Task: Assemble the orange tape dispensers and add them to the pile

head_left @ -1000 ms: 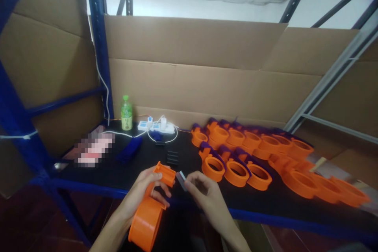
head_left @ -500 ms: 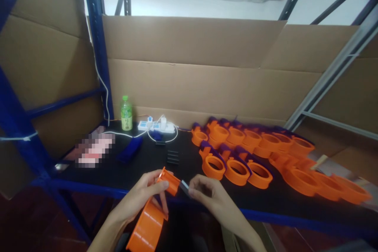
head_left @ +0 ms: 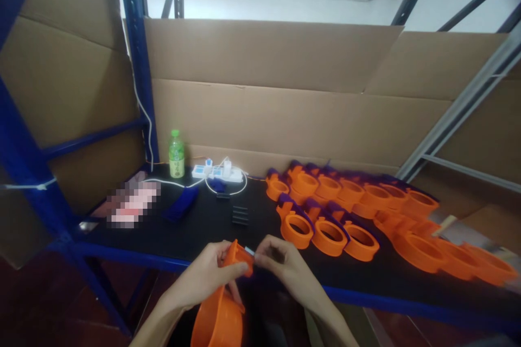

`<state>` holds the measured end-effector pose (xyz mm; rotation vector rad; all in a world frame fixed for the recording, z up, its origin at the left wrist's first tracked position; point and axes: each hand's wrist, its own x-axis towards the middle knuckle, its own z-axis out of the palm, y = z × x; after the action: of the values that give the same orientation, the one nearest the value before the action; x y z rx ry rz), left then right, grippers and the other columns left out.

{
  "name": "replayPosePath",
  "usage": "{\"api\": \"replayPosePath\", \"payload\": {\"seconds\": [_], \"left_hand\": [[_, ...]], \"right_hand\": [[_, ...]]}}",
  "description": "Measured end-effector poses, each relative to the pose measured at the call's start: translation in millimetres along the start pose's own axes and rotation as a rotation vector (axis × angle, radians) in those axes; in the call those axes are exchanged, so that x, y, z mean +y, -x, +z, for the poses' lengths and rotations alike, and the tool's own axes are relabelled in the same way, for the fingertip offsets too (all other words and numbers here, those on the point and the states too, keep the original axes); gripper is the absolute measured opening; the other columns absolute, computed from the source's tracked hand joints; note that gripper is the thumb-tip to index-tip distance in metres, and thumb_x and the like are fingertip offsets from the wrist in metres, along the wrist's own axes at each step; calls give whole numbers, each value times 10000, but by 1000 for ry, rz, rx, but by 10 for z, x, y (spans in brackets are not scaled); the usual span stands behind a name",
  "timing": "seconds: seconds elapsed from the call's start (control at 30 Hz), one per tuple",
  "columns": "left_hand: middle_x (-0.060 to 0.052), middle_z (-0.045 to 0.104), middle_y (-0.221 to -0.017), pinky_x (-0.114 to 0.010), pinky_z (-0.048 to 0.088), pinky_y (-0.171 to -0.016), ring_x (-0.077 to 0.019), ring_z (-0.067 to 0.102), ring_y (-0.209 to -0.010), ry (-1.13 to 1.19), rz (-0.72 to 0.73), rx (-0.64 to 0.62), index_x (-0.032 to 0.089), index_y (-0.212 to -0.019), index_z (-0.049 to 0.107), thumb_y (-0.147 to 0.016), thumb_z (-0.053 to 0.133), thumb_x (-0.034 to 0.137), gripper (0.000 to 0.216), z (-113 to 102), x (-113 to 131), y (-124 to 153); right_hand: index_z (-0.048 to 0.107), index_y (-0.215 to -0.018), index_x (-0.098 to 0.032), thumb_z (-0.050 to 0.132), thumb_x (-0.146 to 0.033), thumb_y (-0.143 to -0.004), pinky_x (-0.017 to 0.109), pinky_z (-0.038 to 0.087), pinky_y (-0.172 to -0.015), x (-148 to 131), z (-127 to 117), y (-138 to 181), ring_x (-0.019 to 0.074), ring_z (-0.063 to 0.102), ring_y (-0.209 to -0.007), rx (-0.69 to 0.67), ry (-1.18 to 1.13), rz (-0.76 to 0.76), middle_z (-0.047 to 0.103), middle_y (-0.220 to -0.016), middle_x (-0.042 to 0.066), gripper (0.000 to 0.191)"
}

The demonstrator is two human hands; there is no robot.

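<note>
My left hand (head_left: 207, 276) grips an orange plastic ring part (head_left: 220, 317) by its boxy neck, low in the view below the table's front edge. My right hand (head_left: 285, 268) pinches a small dark flat piece (head_left: 249, 251) with a pale edge and presses it against the opening of that orange neck. The two hands touch at the part. Most of the small piece is hidden by my fingers.
Many orange rings with purple clips (head_left: 325, 233) lie in rows on the right of the black table (head_left: 195, 227). Small black pieces (head_left: 240, 215), a purple part (head_left: 179, 203), a white power strip (head_left: 217, 173) and a green bottle (head_left: 176, 154) sit further back. Cardboard walls and blue rack posts (head_left: 136, 59) surround the table.
My right hand has brought the small dark piece left from a gap beside the orange neck into contact with it. The orange ring has tilted and dropped lower in view.
</note>
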<state>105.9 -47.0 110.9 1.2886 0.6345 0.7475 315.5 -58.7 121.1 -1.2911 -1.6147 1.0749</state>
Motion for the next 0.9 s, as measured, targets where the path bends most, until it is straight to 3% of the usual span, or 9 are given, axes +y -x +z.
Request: {"api": "replayPosePath", "payload": {"seconds": [0.1, 0.27, 0.6, 0.67, 0.73, 0.8, 0.9], "left_hand": [[-55, 682, -809, -225, 490, -463, -185, 708, -547, -21, -18, 3, 140, -923, 641, -826, 668, 327, 213, 58, -62, -22], [-80, 699, -878, -260, 523, -486, -194, 712, -532, -9, -34, 3, 135, -1005, 638, -829, 655, 323, 258, 101, -114, -56], [-87, 716, -886, -235, 493, -471, -191, 712, -536, -8, -5, 35, 128, -904, 661, -810, 671, 337, 230, 11, -88, -53], [-97, 730, -891, -237, 503, -480, -180, 701, -527, 18, -44, -79, 121, -927, 680, -779, 706, 332, 259, 22, -51, -40], [-105, 742, -884, -238, 513, -484, -170, 691, -523, 42, -85, -185, 122, -976, 691, -766, 722, 319, 289, 31, -10, -22], [-108, 745, -903, -249, 535, -500, -166, 689, -533, 66, -70, -158, 132, -1032, 683, -781, 709, 311, 309, 25, 23, -11], [-110, 735, -974, -253, 553, -524, -158, 696, -559, 76, -3, -4, 145, -1089, 654, -824, 667, 312, 314, -28, 47, -18]], "right_hand": [[616, -714, -146, 740, -409, -768, 235, 386, -639, 14, 18, -9, 131, 522, -682, -26, -39, 7, 604, -696, -3, 296], [617, -722, -144, 737, -403, -778, 239, 395, -642, 30, 57, -41, 133, 539, -678, -36, -65, -8, 612, -695, -2, 291], [636, -738, -140, 686, -438, -829, 238, 420, -619, 141, 149, -156, 132, 567, -644, -6, -51, -63, 627, -679, 8, 316], [661, -785, -144, 620, -466, -877, 251, 450, -645, 202, 131, -193, 151, 599, -683, -2, 17, -98, 651, -716, 26, 338], [695, -919, -162, 537, -463, -932, 289, 489, -737, 283, 130, -246, 188, 636, -816, 103, 163, -182, 692, -862, 62, 340], [678, -1117, -204, 500, -427, -957, 356, 484, -895, 375, 153, -307, 228, 620, -1020, 237, 380, -287, 684, -1095, 83, 328], [558, -1339, -264, 482, -349, -965, 436, 430, -1031, 497, 202, -389, 264, 523, -1219, 325, 709, -375, 587, -1342, 58, 391]]}}
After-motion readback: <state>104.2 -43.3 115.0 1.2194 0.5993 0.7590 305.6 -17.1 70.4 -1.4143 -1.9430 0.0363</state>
